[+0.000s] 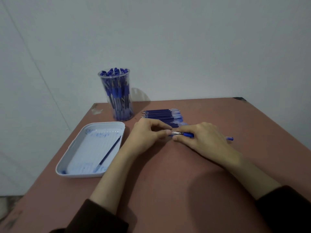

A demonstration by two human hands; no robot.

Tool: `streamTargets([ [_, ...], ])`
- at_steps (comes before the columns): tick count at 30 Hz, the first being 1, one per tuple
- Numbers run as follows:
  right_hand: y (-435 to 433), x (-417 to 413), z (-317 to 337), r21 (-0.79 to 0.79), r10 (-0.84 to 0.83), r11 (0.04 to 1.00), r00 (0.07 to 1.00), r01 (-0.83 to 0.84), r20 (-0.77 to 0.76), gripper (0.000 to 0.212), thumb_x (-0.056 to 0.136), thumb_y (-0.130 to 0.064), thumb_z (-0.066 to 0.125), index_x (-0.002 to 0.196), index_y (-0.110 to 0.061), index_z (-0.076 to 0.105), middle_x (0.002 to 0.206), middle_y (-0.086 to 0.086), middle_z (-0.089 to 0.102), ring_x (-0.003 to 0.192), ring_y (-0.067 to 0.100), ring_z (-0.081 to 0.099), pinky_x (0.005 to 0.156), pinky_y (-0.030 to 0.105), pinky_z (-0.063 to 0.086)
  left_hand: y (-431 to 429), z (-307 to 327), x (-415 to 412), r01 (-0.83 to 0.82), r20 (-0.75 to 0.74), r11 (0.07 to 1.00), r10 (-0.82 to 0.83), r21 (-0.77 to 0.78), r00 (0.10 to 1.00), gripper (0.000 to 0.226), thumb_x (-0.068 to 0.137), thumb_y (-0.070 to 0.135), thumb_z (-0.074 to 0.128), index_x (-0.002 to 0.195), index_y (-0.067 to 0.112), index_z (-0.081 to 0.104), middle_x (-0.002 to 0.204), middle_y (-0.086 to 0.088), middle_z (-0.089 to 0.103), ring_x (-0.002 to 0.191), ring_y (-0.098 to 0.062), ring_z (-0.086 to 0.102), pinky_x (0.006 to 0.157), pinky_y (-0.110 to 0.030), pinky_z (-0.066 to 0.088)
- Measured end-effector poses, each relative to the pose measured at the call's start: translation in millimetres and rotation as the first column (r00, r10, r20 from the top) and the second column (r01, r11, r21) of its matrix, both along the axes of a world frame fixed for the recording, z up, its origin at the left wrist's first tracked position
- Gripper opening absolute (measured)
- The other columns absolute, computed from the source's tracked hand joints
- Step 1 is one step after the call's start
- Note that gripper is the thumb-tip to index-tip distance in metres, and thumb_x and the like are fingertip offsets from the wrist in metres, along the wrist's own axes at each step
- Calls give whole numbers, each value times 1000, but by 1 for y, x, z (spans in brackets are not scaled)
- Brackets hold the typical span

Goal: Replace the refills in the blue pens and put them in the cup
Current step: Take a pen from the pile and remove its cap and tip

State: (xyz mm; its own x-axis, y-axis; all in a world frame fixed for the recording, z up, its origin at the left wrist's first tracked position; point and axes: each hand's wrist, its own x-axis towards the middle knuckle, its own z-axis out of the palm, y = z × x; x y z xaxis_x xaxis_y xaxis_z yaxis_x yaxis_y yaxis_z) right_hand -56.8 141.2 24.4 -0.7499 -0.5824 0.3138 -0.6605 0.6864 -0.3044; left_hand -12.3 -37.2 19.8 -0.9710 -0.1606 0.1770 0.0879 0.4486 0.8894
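A blue pen (188, 134) lies level just above the table between my hands. My left hand (148, 134) pinches its silver metal tip, and my right hand (202, 137) grips the barrel by the blue grip; the pen's tail end pokes out past my right hand. Behind my hands lies a row of several blue refills (161, 115). A clear plastic cup (117, 95) full of several blue pens stands at the table's far left. One used refill (110, 151) lies slanted in the white tray (70, 165).
The reddish-brown table (168, 174) ends at a grey wall behind the cup. The tray, smeared with blue ink, sits near the table's left edge. My dark sleeves show at the bottom of the view.
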Motion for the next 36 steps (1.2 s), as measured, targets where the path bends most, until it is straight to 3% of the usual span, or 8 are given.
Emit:
streamTargets([
  [4, 7, -13, -5, 30, -113, 993, 994, 113, 1, 30, 86, -30, 59, 115, -32, 51, 91, -1, 67, 91, 27, 60, 72, 34, 40, 0, 5, 2, -48, 10, 997, 49, -67, 999, 9, 82, 15, 73, 84, 23, 75, 76, 6, 73, 63, 2, 62, 61, -8, 46],
  [7, 14, -20, -5, -151, -121, 979, 989, 134, 90, 21, 86, -14, 56, 98, -28, 46, 76, -1, 63, 72, 23, 58, 65, 34, 42, 1, 5, 3, 51, 68, 989, -41, -141, 997, 7, 82, 19, 73, 86, 24, 77, 69, 12, 71, 65, 7, 60, 66, -10, 45],
  [15, 6, -12, -1, -477, -35, 876, 997, 65, 73, 11, 87, -24, 67, 97, -27, 69, 68, -12, 60, 63, -1, 53, 60, 16, 39, 3, 4, 5, 229, 160, 952, -198, -205, 967, 4, 78, 26, 76, 82, 26, 78, 84, 8, 74, 86, -8, 66, 86, -26, 51],
  [19, -3, -4, 4, -619, 150, 778, 924, 109, 351, 12, 90, -21, 62, 84, -28, 70, 64, 5, 61, 52, 11, 50, 55, 26, 42, 12, 0, -1, 101, 6, 967, -106, 236, 994, 15, 87, 22, 68, 100, 16, 74, 99, -6, 73, 95, -17, 68, 94, -36, 50],
  [22, -8, 3, 13, -693, 365, 689, 724, 213, 586, 29, 94, -20, 54, 70, -18, 70, 53, 3, 49, 40, 10, 33, 43, 25, 19, 21, 4, 0, 175, -90, 765, -153, 620, 984, 26, 94, 14, 55, 116, 2, 64, 110, -20, 68, 105, -33, 65, 97, -43, 50],
  [25, -10, 9, 18, -693, 487, 674, 553, 255, 676, 42, 94, -26, 50, 55, -18, 62, 48, 0, 44, 37, 9, 26, 44, 26, 11, 26, 9, 2, 227, -142, 631, -183, 742, 973, 21, 93, 11, 51, 107, 7, 65, 100, -6, 73, 91, -17, 70, 81, -30, 56],
  [28, -9, 9, 19, -725, 583, 627, 446, 285, 680, 28, 91, -27, 52, 72, -13, 67, 51, 1, 43, 36, 7, 24, 42, 24, 11, 28, 9, 1, 237, -161, 594, -180, 768, 970, 19, 91, 13, 51, 101, 10, 67, 98, 2, 73, 87, -9, 69, 75, -25, 56],
  [36, -16, 10, 10, -800, 471, 576, 730, 171, 495, 13, 91, -16, 60, 85, -10, 70, 55, 6, 44, 42, 12, 24, 46, 28, 12, 28, 7, -7, 152, -184, 550, 2, 821, 983, 23, 68, 12, 70, 87, 0, 67, 82, -8, 70, 79, -18, 66, 79, -27, 56],
])
